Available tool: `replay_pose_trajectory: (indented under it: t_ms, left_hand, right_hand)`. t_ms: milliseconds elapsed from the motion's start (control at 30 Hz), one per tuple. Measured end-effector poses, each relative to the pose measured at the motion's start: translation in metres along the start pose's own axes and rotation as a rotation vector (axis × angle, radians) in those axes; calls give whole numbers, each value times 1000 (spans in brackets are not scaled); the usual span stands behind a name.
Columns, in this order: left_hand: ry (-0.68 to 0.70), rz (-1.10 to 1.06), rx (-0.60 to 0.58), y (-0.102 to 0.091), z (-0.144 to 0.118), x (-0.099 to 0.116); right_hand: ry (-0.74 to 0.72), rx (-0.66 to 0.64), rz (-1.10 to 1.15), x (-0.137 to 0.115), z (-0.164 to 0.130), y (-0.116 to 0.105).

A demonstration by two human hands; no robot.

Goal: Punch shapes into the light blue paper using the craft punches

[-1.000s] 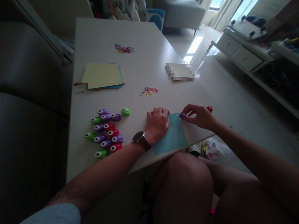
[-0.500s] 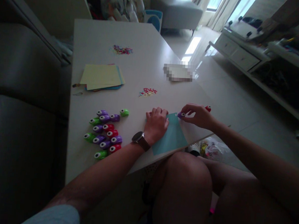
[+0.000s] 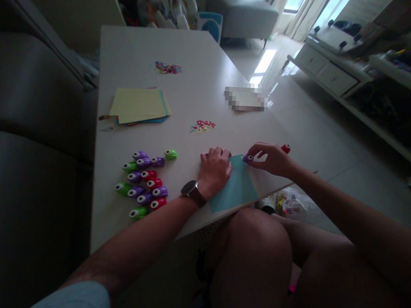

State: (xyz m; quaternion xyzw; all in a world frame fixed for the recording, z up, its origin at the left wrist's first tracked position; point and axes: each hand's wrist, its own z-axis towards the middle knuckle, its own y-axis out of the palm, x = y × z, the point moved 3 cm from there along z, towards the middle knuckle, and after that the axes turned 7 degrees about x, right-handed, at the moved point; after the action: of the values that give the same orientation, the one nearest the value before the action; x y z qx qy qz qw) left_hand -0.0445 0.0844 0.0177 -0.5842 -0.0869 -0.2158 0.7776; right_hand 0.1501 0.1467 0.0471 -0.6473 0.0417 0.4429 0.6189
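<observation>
At table edge: hardly any shift, so I judge positioning continues
Right hand grips purple punch at far-right corner of blue sheet; left hand rests on sheet, grip unclear

The sheet is blue, the punch purple.

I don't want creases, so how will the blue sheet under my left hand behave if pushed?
The blue sheet looks thin and flat, so it probably bends easily. With your left hand over one side, it would likely buckle rather than slide.
</observation>
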Motion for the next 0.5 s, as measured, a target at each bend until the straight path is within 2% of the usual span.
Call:
replay_pose_trajectory:
  t_ms: [233,500]
  left_hand:
    - [35,-19,23,1,-1,0]
    - [92,-33,11,0,-2,1]
  right_hand:
    - [42,-38,-11,5,0,1]
    - [220,-53,97,6,-1,0]
